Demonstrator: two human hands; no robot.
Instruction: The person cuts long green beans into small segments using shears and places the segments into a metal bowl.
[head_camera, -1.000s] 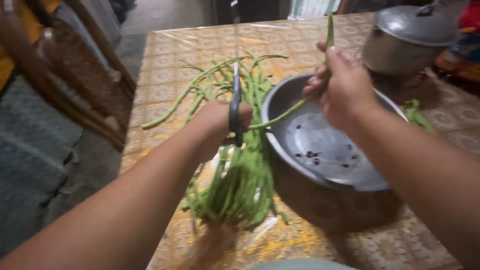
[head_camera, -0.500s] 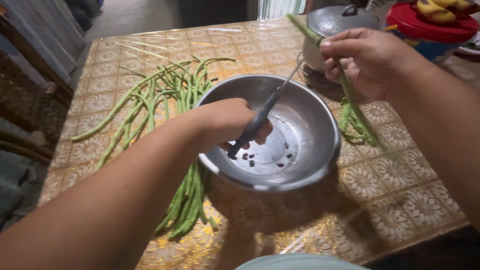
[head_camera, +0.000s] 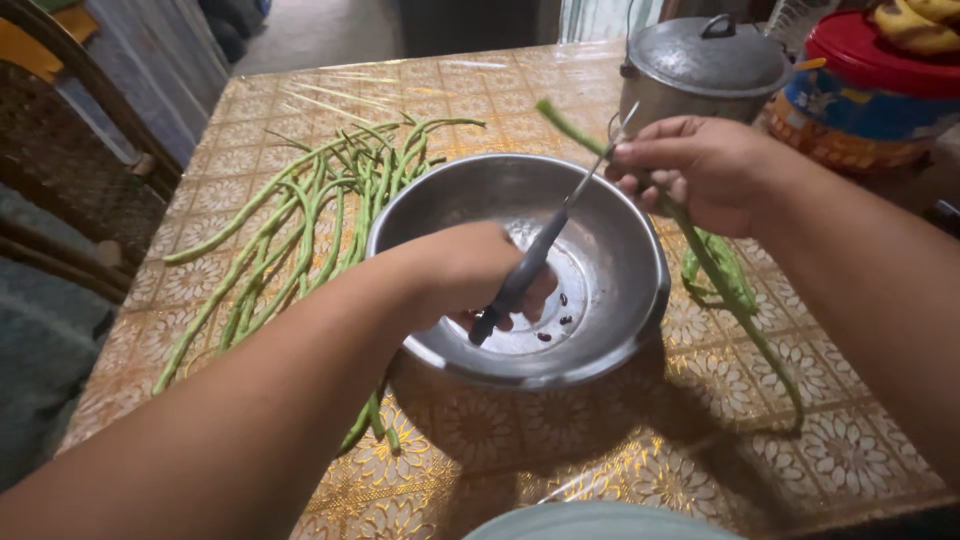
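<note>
I keep the cut over the steel bowl (head_camera: 620, 250) so pieces drop inside it, not onto the bench (head_camera: 700, 440). The safest way is to feed the long bean (head_camera: 715, 262) out past my fingertips a short stretch at a time and keep the blade angled away from them.

My left hand (head_camera: 470, 280) is closed around the dark handle of the scissors (head_camera: 535, 262) — the tool slants up and to the right above the middle of the bowl, its tip right at my other hand. My right hand (head_camera: 700, 170) is curled narrow around the bean at the bowl's far right rim; one end pokes up to the far left, the rest trails down over the bench on the right.

A loose pile of beans (head_camera: 300, 230) lies left of the bowl, and a lidded pot (head_camera: 700, 70) stands behind it.
</note>
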